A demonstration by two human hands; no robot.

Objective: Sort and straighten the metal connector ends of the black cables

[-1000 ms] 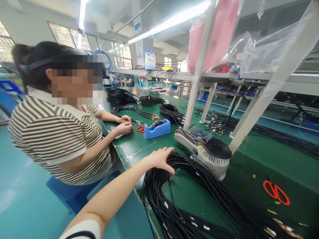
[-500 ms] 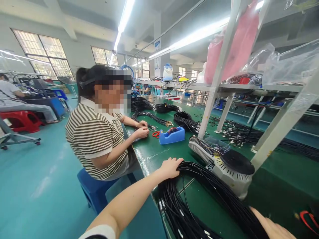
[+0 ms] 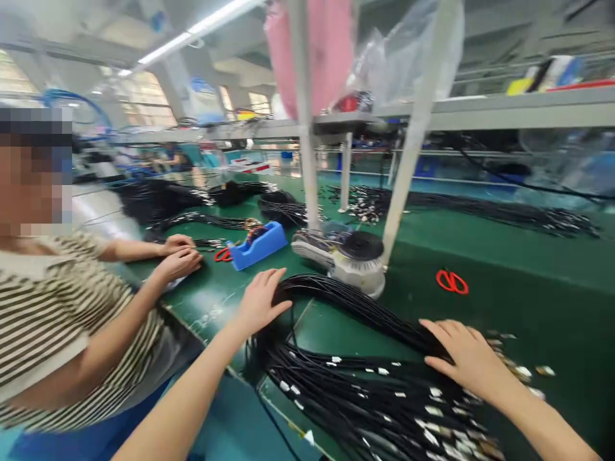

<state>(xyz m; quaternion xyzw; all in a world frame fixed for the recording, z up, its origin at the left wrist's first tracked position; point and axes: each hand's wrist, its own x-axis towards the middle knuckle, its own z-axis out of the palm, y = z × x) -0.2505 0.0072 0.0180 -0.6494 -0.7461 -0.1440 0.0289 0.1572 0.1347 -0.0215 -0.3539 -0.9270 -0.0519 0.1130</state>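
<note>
Green table [image 3: 408,275]: black cables are laid across it, and a white post [image 3: 307,160] is stood on it.
Big cable bundle [image 3: 346,298]: laid in a bend at the near side, with its curve turned left and its loose ends and small white tags [image 3: 334,362] spread toward the right.
Left hand [image 3: 262,299]: held open at the curve, thumb and fingers spread.
Right hand [image 3: 466,358]: held open at the upper run of the bundle, thumb kept apart; whether the cables are pressed cannot be told.
Grey machine [image 3: 358,275]: set just behind the bundle, topped by a black disc [image 3: 362,245].
Red scissors [image 3: 451,282]: laid beyond the right hand.
Blue tape holder [image 3: 262,246]: set left of the machine.
Co-worker [image 3: 48,333]: seen at the left, dressed in stripes.
</note>
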